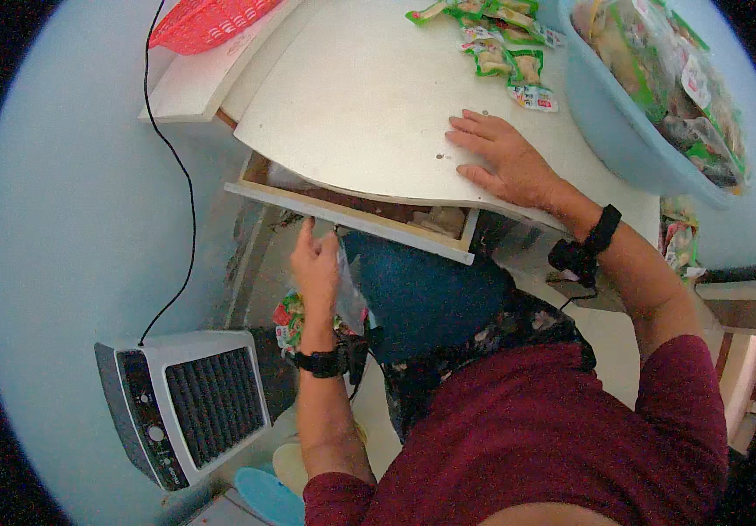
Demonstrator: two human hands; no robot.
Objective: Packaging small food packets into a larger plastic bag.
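Observation:
My left hand (317, 255) is at the front of a partly pulled-out wooden drawer (352, 215), its index fingertip against the lower edge of the drawer front. The other fingers are curled or hidden, so any grip is unclear. A clear plastic bag (351, 296) hangs beside this hand. Inside the drawer lie pale crumpled items (440, 219), too blurred to name. My right hand (506, 158) rests palm down on the white tabletop (352, 98), fingers spread and holding nothing. Beyond it lie several small green-edged sealed food packets (493, 59).
A light-blue plastic tub (605, 141) full of bagged packets stands at the right. A red plastic basket (210, 26) sits on a white ledge at the upper left. A black cable (190, 191) runs down the wall to an air cooler (187, 407). More packets (289, 322) show below my left hand.

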